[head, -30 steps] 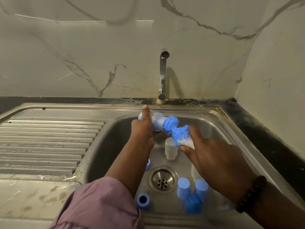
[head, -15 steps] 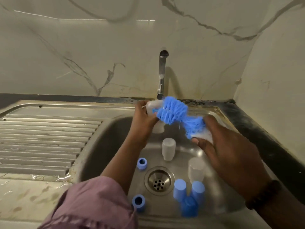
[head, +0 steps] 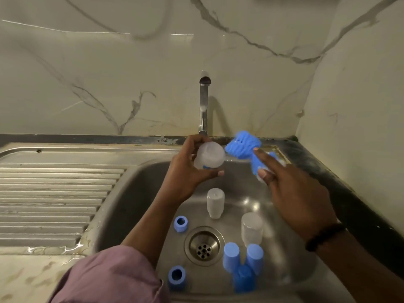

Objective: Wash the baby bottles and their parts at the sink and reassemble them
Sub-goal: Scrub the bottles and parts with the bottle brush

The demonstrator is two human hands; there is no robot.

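head view: worn on the head, above the sink's (head: 140, 193) near edge
facing: forward and down, toward the tap (head: 203, 106)
range: close, at arm's reach

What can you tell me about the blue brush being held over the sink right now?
The blue brush has a thick, fluffy head of bright blue bristles and a whitish handle, apparently plastic. The right hand grips the handle, mostly hiding it. The brush is tilted, its head pointing up and left above the basin's back edge, beside the tap. Its bristles sit just right of the translucent bottle in the left hand, outside it; contact is unclear.
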